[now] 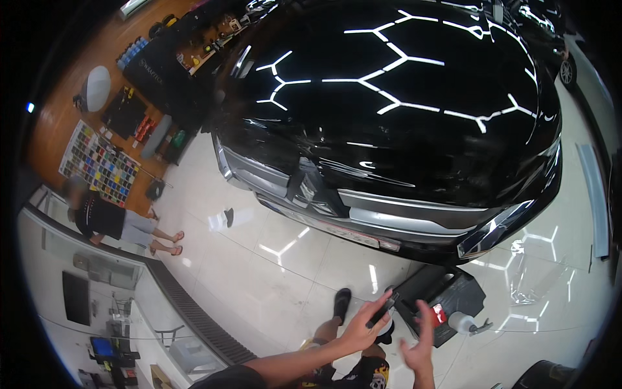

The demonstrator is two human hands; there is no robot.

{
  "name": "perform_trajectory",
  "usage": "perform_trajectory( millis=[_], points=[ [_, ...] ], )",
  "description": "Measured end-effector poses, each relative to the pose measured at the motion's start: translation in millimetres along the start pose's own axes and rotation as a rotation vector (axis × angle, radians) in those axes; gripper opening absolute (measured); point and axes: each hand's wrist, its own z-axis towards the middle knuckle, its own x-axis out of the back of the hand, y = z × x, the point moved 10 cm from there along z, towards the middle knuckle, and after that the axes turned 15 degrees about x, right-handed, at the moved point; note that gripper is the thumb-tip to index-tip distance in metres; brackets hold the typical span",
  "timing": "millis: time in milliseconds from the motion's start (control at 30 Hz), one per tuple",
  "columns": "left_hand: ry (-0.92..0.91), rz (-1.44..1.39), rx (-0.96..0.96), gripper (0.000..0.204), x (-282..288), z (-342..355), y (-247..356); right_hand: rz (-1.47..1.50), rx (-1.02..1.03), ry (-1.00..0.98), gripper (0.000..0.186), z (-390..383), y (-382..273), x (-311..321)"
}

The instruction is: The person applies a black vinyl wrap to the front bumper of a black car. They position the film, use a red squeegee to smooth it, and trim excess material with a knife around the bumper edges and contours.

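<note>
My left hand (367,329) reaches out in front of me at the lower middle, its fingers closed around a small dark flat object (380,314) whose exact kind I cannot make out. To its right, my right hand (420,347) is raised with thumb and fingers spread, holding nothing. Both hands are above the floor, short of the front of a glossy black car (389,149). Just beyond them on the floor is a black case or box (470,292). A red and white packet (440,314) and a white spray bottle (462,322) are on or beside it.
Crumpled clear film (538,282) lies on the glossy floor at right. A white sheet with a dark piece (229,218) rests near the car's front corner. Another person (107,217) stands at far left, near a colour swatch board (97,162). A dark grating (201,318) runs along the floor.
</note>
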Motion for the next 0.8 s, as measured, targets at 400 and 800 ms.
perform_trajectory(
  millis=[400, 800],
  points=[
    [-0.243, 0.291, -0.173, 0.060, 112, -14, 165, -0.062, 0.105, 0.484, 0.097, 89, -86, -59],
    [0.240, 0.708, -0.685, 0.032, 383, 146, 295, -0.315, -0.131, 1.120, 0.045, 43, -116, -23]
  ],
)
